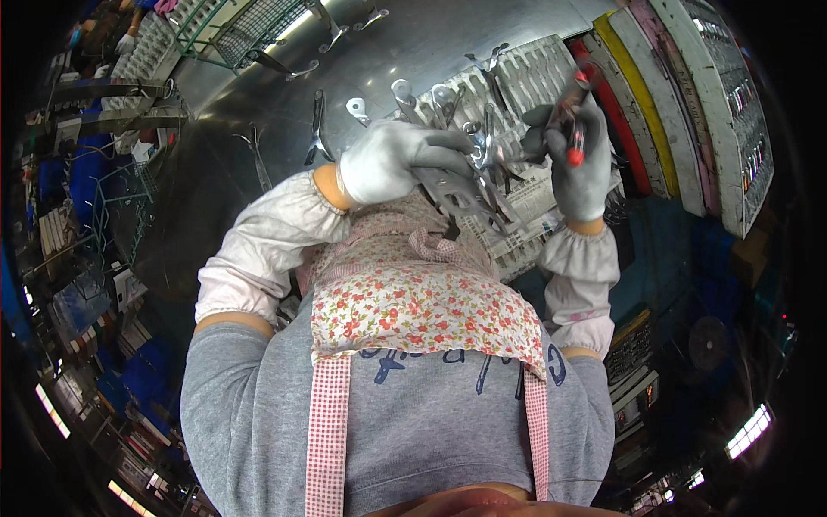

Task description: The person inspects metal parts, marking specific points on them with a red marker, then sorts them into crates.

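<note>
My left hand [403, 162], in a grey-white glove, is closed around a flat grey metal piece [458, 194] with plier-like jaws, above the near side of the bench. To its right, my right hand [582, 172], gloved too, is wrapped round a slim tool with red ends [576, 155], smeared by motion, so its kind is unclear. Between the hands lie several shiny plier-like metal parts [484, 146]. Under them a ribbed white tray [525, 77] and a printed paper sheet [534, 202] show in part.
More plier-like parts [318, 129] lie on the metal bench [258, 108] left of the tray. At the back left stands a green wire basket [226, 43]. Trays on edge, including a yellow one [637, 95], line the right side.
</note>
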A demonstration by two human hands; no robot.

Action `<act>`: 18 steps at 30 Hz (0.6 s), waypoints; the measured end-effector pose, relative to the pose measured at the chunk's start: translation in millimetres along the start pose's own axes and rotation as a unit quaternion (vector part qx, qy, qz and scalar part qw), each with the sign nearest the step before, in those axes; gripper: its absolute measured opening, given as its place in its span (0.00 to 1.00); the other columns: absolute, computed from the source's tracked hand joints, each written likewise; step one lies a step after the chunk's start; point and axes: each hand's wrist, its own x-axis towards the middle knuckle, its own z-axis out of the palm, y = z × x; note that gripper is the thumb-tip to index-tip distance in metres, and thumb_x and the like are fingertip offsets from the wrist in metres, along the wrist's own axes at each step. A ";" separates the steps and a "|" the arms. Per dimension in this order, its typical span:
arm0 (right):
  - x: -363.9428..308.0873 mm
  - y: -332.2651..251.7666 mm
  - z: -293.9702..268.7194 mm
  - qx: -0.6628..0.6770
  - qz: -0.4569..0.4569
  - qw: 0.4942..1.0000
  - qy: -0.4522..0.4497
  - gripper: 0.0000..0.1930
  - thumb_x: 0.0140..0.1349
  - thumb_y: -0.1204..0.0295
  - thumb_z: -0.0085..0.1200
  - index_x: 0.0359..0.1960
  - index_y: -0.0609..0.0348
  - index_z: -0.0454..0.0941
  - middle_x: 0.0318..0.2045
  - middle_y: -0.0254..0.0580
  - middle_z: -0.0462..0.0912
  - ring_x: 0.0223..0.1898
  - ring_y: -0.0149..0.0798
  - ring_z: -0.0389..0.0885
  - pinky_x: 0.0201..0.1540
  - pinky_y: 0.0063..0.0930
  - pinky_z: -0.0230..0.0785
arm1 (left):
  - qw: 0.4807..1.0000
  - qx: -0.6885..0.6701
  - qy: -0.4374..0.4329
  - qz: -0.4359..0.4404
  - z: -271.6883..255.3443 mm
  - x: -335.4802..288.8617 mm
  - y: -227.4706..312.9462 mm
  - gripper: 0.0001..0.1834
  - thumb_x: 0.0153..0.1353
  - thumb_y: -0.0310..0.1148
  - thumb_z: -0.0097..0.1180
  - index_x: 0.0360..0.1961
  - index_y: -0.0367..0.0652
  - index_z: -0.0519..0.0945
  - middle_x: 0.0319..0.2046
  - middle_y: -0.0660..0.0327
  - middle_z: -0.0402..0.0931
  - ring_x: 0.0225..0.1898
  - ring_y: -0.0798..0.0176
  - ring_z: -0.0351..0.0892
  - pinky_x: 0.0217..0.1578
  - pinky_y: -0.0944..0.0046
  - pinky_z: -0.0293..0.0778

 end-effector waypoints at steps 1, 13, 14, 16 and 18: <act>8.2 -0.6 3.4 0.131 0.028 0.990 -0.054 0.16 0.66 0.79 0.49 0.53 0.65 0.63 0.38 0.51 0.81 0.23 0.27 0.72 0.26 0.19 0.67 | 1.000 0.014 -0.007 0.016 -1.1 0.3 1.3 0.15 0.48 0.33 0.64 0.41 0.48 0.85 0.50 0.55 0.81 0.39 0.51 0.85 0.36 0.59 0.81; 65.1 -7.3 53.6 0.032 0.149 0.941 -0.303 0.19 0.75 0.55 0.41 0.55 0.55 0.72 0.31 0.34 0.80 0.25 0.19 0.71 0.26 0.14 0.60 | 0.995 -0.027 -0.083 0.048 -6.0 -4.4 12.7 0.17 0.46 0.28 0.63 0.41 0.55 0.86 0.48 0.66 0.83 0.39 0.56 0.84 0.39 0.60 0.80; 67.9 -7.7 54.7 0.045 0.145 0.933 -0.328 0.19 0.75 0.55 0.42 0.55 0.54 0.72 0.30 0.34 0.80 0.24 0.19 0.69 0.24 0.14 0.58 | 0.995 -0.031 -0.076 0.053 -7.0 -4.9 13.2 0.16 0.47 0.28 0.64 0.40 0.54 0.86 0.49 0.65 0.82 0.38 0.56 0.84 0.38 0.60 0.80; 72.8 -8.0 54.4 0.018 0.150 0.942 -0.300 0.18 0.75 0.55 0.42 0.55 0.54 0.72 0.29 0.33 0.81 0.20 0.18 0.66 0.21 0.14 0.54 | 0.995 -0.039 -0.059 0.066 -10.4 -5.9 13.2 0.15 0.48 0.29 0.65 0.40 0.53 0.86 0.49 0.64 0.82 0.37 0.56 0.84 0.36 0.60 0.80; 76.8 -8.1 52.0 0.027 0.167 0.949 -0.266 0.18 0.75 0.55 0.42 0.55 0.53 0.71 0.27 0.33 0.81 0.17 0.18 0.63 0.19 0.14 0.51 | 0.995 -0.045 -0.039 0.083 -14.3 -6.8 12.8 0.15 0.47 0.31 0.66 0.40 0.52 0.86 0.49 0.63 0.82 0.37 0.55 0.84 0.35 0.61 0.80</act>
